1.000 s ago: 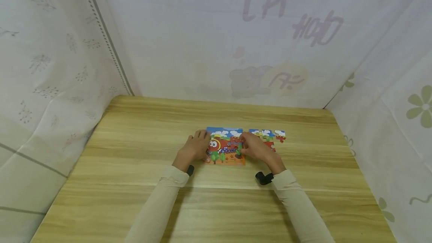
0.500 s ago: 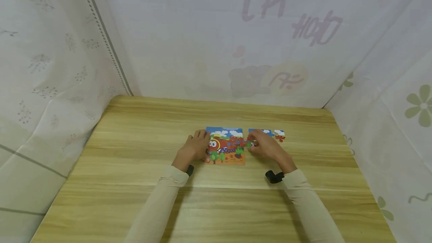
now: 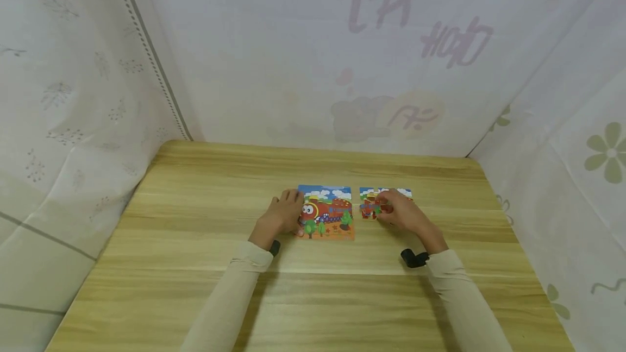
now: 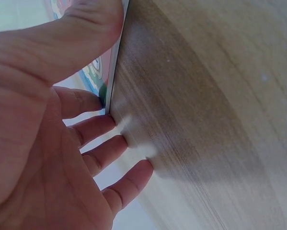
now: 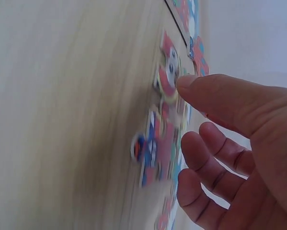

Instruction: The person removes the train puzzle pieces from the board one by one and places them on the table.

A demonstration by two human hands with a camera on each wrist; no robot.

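A square picture board (image 3: 325, 213) showing a red train with eyes lies near the table's middle. At its left edge is my left hand (image 3: 280, 213). The left wrist view shows its thumb (image 4: 93, 24) resting on the board's rim and its extended fingers touching the table beside the edge. To the right, my right hand (image 3: 403, 212) pinches a jigsaw puzzle piece (image 5: 169, 72) with painted eyes just above the table; the index finger is hidden behind the thumb. Another puzzle piece (image 5: 155, 151), blue and red, lies close by, blurred.
Several puzzle pieces (image 3: 368, 193) with sky and clouds lie in a row at the back of the right cluster, partly covered by the right hand. A wood-grain table (image 3: 235, 297) spreads around them. Printed cloth (image 3: 274, 69) hangs behind and at both sides.
My right hand has moved right, off the picture board, to the loose puzzle pieces. The red and blue pieces overlapping the board have shifted right with it. The left hand stays in place.
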